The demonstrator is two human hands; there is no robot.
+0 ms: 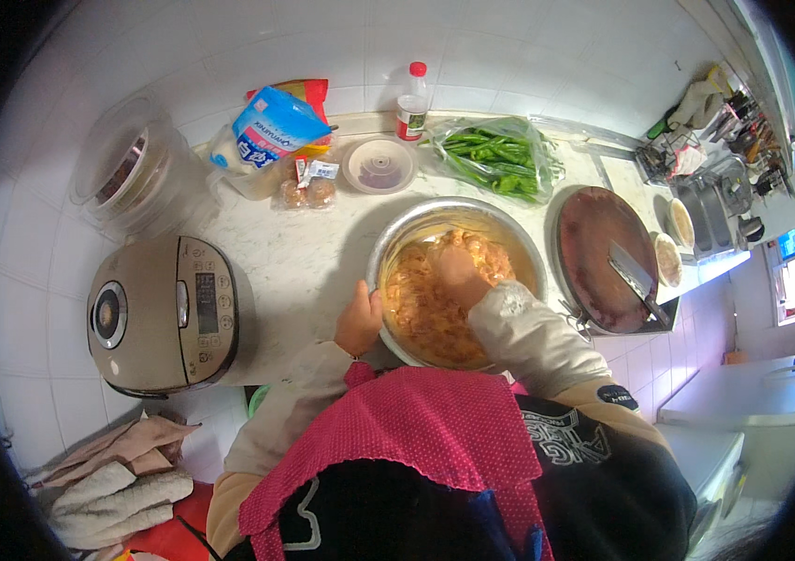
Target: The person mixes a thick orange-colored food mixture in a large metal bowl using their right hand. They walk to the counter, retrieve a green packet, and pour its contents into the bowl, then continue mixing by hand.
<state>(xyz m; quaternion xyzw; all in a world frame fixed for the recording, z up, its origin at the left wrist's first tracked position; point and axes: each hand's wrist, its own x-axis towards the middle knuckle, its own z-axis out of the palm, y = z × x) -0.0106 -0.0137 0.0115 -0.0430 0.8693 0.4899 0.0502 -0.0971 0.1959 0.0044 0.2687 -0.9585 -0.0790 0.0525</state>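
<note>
A large round metal bowl [536, 270] stands on the counter before me. Inside it lies raw meat pieces in a wet orange-yellow coating [418, 308]. My left hand [361, 320] grips the bowl's left rim, thumb up along the outside. My right hand [460, 270] is pushed down into the meat; its fingers are partly hidden, so whether they close on any meat does not show. Pale sleeves cover both forearms.
Left stands a rice cooker [159, 315]. Behind the bowl are a lidded round container [380, 166], a bag of green peppers [499, 158], a red-capped bottle [412, 105] and a blue-and-white bag [264, 130]. Right, a cleaver [628, 273] lies on a round chopping board [590, 238].
</note>
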